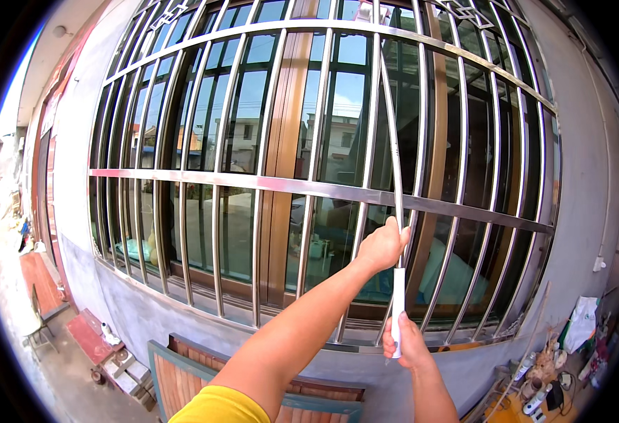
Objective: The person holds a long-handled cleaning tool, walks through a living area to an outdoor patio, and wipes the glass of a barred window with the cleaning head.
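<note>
A long metal pole with a white handle rises nearly upright, close to the stainless steel window bars. My left hand is wrapped around the metal shaft just above the handle. Lower down, my right hand grips the bottom of the handle. A pink and white object shows between the bars by the pole's upper end; whether the two are joined is unclear. Behind the bars are glass panes in brown window frames, reflecting sky and buildings.
Wooden shutter-like panels lean below the sill. At lower left, a red board bears a white bottle, near stacked bricks. To the right are a thin stick, a white sack and assorted clutter.
</note>
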Tool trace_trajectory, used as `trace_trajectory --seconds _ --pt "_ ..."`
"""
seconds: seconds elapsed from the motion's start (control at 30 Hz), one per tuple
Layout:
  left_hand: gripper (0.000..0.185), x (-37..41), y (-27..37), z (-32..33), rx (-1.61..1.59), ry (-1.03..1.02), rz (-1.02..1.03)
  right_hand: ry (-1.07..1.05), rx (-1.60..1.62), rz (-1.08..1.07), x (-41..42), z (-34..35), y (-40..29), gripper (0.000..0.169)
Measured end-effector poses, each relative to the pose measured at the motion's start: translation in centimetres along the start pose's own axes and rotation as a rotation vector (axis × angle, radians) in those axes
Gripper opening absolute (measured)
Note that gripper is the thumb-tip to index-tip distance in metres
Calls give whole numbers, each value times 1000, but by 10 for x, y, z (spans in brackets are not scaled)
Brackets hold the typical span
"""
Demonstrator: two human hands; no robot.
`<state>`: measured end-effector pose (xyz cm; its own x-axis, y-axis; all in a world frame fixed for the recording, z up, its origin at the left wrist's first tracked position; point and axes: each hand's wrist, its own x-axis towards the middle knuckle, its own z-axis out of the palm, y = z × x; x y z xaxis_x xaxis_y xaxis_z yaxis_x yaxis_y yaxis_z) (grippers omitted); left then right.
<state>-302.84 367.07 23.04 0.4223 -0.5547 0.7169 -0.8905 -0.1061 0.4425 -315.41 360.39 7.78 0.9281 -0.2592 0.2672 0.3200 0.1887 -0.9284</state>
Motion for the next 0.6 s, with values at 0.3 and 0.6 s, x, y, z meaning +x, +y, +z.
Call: trace_trajectory --seconds 0.3,0.6 --pt "37 -29 38 92 -330 -94 84 305 -202 -152 -73 -77 21 23" --pt "21 -108 39 103 -860 -365 35 604 -267 262 -159 -47 91 6"
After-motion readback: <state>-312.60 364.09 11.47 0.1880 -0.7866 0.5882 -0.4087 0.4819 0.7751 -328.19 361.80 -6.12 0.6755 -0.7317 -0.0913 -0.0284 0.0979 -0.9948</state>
